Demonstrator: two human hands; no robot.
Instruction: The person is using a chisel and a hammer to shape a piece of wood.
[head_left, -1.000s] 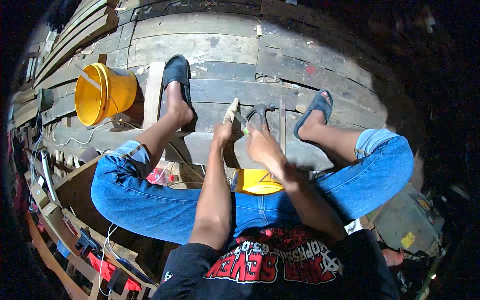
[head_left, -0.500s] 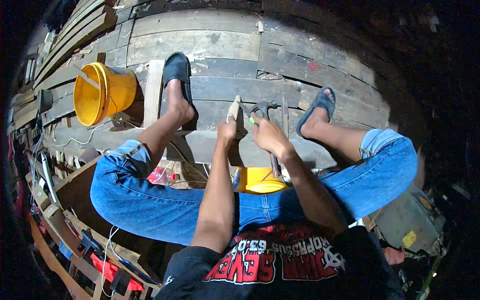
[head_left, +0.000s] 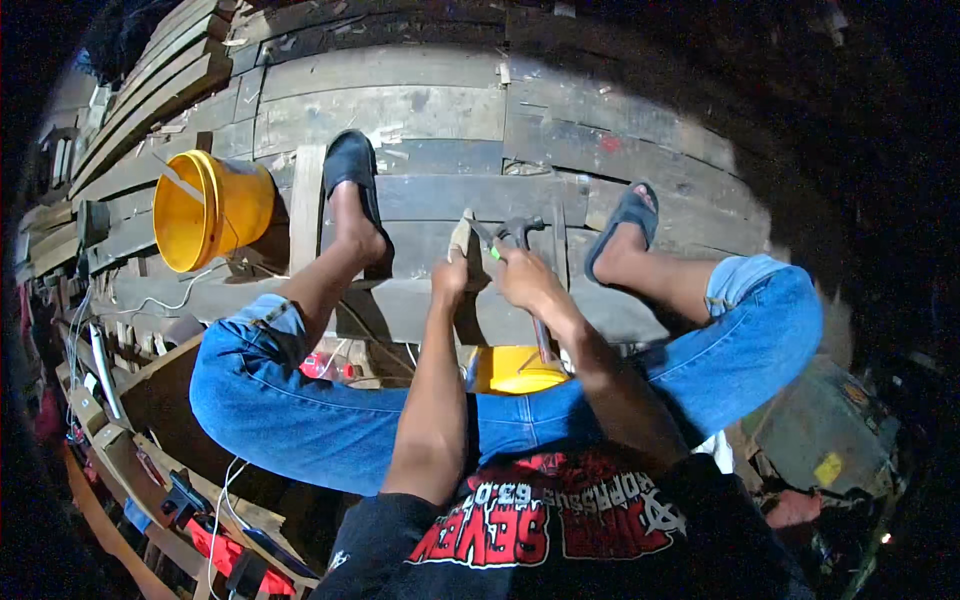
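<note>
Seems partway through the work in hand, rather than at its end. Holds a pale wooden piece (head_left: 460,238) in the left hand (head_left: 450,278), with fingers closed round its near end and the narrow tip pointing between twelve and one o'clock. Grips a green-handled blade (head_left: 496,253) in the right hand (head_left: 525,282), at three o'clock from the left, with fingers curled tight on the handle and the metal slanting toward eleven o'clock. Judging by the tapered far end, looks already partly shaped; appears not yet ready for setting down. Cannot tell how much remains to be cut.

Shows pale chips (head_left: 385,132) on the plank floor (head_left: 440,195), at eleven o'clock from the left hand; cannot say from which piece. Places a hammer (head_left: 520,232) with its head at two o'clock, apparently ungripped, and a yellow bucket (head_left: 238,205) at ten.

Hides the near end of the pale piece inside the left fingers, and most of the green handle inside the right. Blurs the meeting of metal and wood too much for telling contact from a slim gap. Covers the middle of the hammer's handle behind the right hand. Cuts off the yellow container (head_left: 515,372) at five o'clock, behind denim and timber (head_left: 610,312). Fades into black beyond two o'clock.
</note>
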